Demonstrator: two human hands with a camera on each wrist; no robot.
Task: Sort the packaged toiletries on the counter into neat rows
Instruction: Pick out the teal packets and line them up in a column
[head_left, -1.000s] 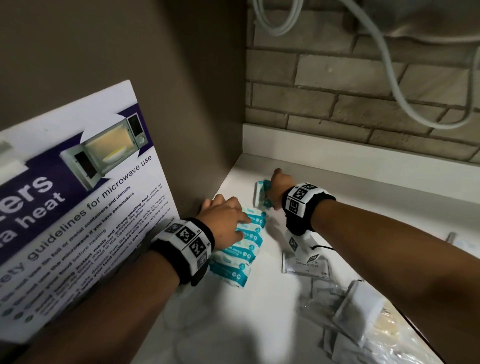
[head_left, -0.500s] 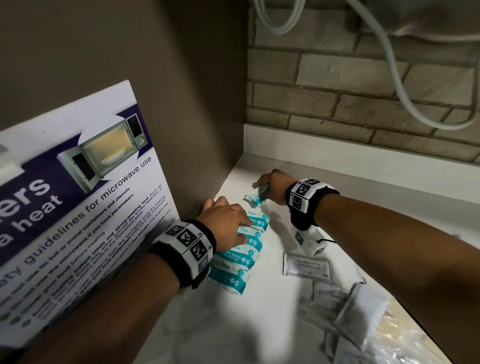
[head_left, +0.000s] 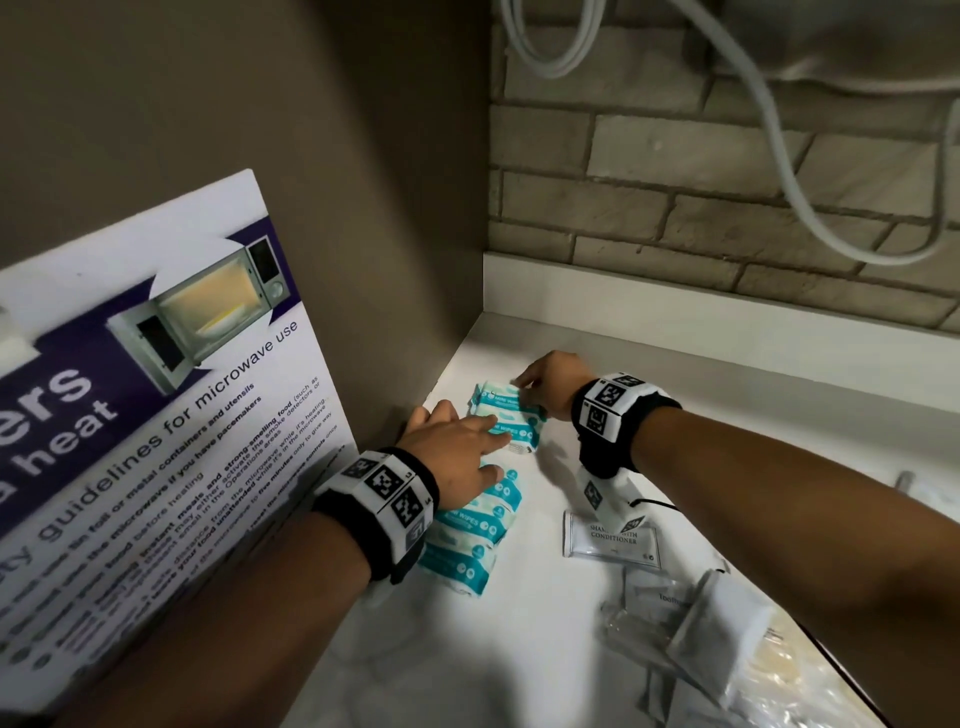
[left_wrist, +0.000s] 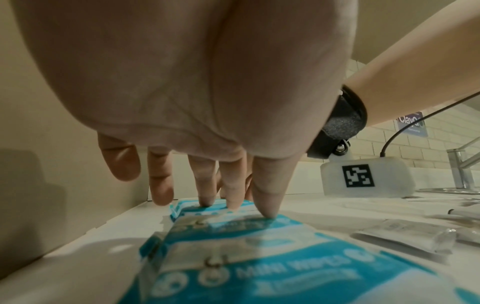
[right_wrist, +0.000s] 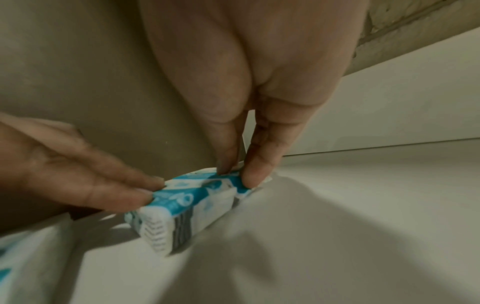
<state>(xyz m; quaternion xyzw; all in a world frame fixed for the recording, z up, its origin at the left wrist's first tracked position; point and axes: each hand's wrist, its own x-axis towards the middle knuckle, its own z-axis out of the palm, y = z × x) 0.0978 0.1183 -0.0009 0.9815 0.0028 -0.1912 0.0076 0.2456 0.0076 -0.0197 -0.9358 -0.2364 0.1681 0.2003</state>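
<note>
A: Right hand (head_left: 553, 382) pinches the far wipes pack (head_left: 501, 399) by its end, thumb and fingers (right_wrist: 255, 164) narrow on the wrapper. It sits at the back of the wipes row (head_left: 480, 506), by the side wall, touching the next pack.

B: Left hand (head_left: 457, 457)?

A: Fingers (left_wrist: 265, 197) straight and spread, pressing flat on the packs. Holding nothing, just steadying.

B: Risk?

A: My read: the wrappers look slick and puffy. If the right hand shoves the far pack in, the row could buckle or fan out under the left. A skewed pack overlaps its neighbour, and the line goes crooked.

B: Count?

A: Wipes packs: I make out about five in the head view, the left hand covers some, so not firm. One shampoo sachet (head_left: 613, 538) lies apart on the bench (head_left: 519, 649). Right of that, a loose heap of clear packets (head_left: 691, 623), too jumbled to count.
</note>
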